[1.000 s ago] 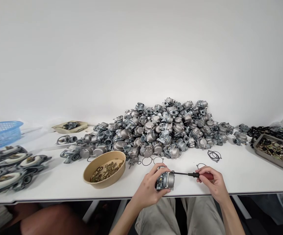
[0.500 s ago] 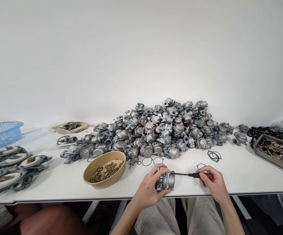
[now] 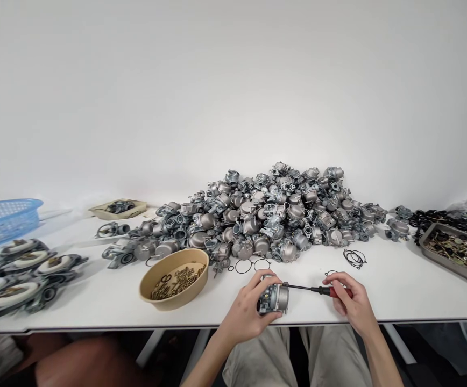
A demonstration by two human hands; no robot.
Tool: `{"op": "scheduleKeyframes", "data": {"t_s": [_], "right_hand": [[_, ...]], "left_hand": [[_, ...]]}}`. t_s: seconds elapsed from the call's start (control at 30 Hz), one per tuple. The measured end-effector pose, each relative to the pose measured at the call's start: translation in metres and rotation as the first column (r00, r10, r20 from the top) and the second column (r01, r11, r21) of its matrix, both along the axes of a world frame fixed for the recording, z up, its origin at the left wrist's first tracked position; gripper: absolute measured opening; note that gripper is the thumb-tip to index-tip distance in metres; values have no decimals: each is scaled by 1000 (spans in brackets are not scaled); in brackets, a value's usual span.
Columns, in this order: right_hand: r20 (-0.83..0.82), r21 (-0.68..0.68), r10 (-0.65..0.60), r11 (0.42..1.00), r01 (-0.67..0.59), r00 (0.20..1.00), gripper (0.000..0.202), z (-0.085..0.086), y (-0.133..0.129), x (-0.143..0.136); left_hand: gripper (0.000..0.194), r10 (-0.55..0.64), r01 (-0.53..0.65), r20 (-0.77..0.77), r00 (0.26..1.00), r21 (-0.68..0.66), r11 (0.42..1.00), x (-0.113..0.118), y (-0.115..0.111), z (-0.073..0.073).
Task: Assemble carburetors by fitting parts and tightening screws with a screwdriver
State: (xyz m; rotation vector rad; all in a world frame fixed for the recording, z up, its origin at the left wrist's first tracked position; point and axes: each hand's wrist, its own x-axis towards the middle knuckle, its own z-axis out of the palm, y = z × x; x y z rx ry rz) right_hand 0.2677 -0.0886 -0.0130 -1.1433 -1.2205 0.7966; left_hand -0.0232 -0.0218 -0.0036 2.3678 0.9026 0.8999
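Observation:
Near the table's front edge, my left hand (image 3: 249,306) grips a grey metal carburetor (image 3: 274,298) on its side, its rounded bowl facing right. My right hand (image 3: 352,301) holds a screwdriver (image 3: 325,291) by its red and black handle. The dark shaft lies level, and its tip meets the upper edge of the carburetor's bowl. Whether the tip sits in a screw is too small to tell. Thin black rubber rings (image 3: 354,258) lie on the white table beyond my right hand. Behind the held part rises a large heap of carburetors (image 3: 257,215).
Left of my hands stands a tan bowl (image 3: 148,293) of small brass pieces. A metal tray (image 3: 431,248) of mixed small parts sits far right. Farther left are parts with white rings (image 3: 11,295) and a blue basket (image 3: 11,215). Another person's blurred limb (image 3: 84,365) shows lower left.
My right hand's fingers have shifted slightly on the screwdriver handle, showing more of the red. The carburetor and my left hand stay in place. The view has moved very slightly.

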Motion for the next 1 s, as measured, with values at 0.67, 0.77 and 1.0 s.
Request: {"op": "scheduleKeyframes", "data": {"t_s": [0.67,0.77,1.0], "right_hand": [[108,192,-37,981,15,993,29,3,-1,2],[64,150,-12,989,2,998,31,1,0,3],[56,151,-49,988,40,997,31,0,-1,-1]], "left_hand": [[48,-16,17,28,999,-20,1000,0,-1,3],[46,-17,18,29,999,-26,999,0,-2,5],[49,1,-1,17,1000,-1,1000,0,-2,5]]}}
